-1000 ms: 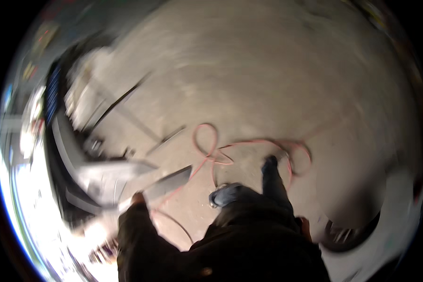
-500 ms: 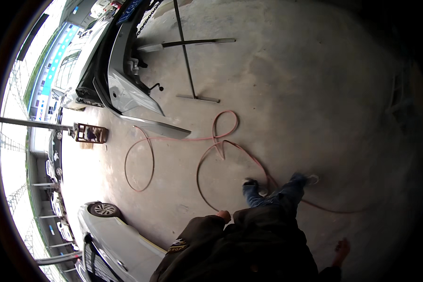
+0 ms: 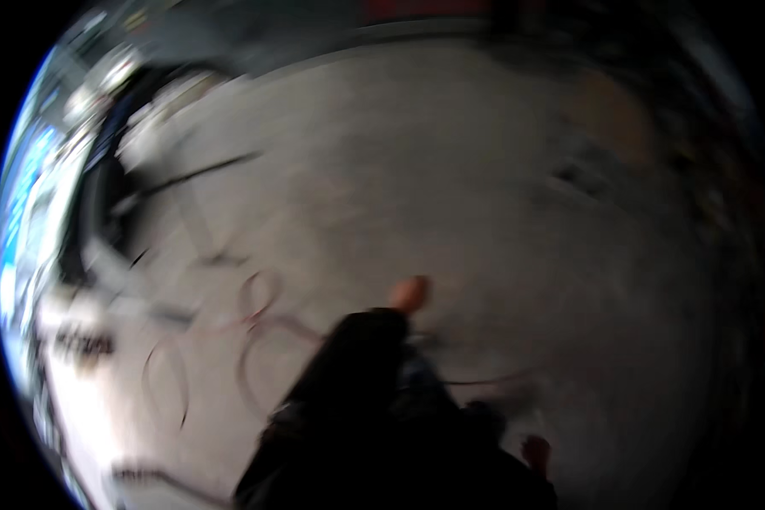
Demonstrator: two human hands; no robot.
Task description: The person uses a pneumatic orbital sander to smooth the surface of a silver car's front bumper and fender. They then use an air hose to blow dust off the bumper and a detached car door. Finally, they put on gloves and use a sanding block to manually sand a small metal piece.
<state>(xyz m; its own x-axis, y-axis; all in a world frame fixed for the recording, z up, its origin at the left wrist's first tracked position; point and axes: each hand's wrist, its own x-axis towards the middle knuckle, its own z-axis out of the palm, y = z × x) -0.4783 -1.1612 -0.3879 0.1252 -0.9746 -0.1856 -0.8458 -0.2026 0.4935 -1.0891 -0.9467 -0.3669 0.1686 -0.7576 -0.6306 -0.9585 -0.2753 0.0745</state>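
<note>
Ahead of my body, over the concrete floor, my left hand (image 3: 410,295) reaches out of a dark sleeve (image 3: 348,353). Motion smears its fingers, and I can make out nothing in it. My right hand (image 3: 536,452) hangs low at my right side, also too blurred to read its fingers. Both hands look apart from everything around them. A reddish hose (image 3: 245,374) lies in loops on the floor to the left of my left hand, and part of it runs past my legs.
At the left stands a damaged vehicle (image 3: 102,200), with a thin dark bar (image 3: 200,174) reaching out from it. A brown crate-like thing (image 3: 85,342) sits at the far left. Dark blurred items (image 3: 580,177) lie on the floor at the right.
The view has swung to the right, so the vehicle and hose sit further left and everything is blurred. My left hand has come forward and up; my right hand remains low at my side.
</note>
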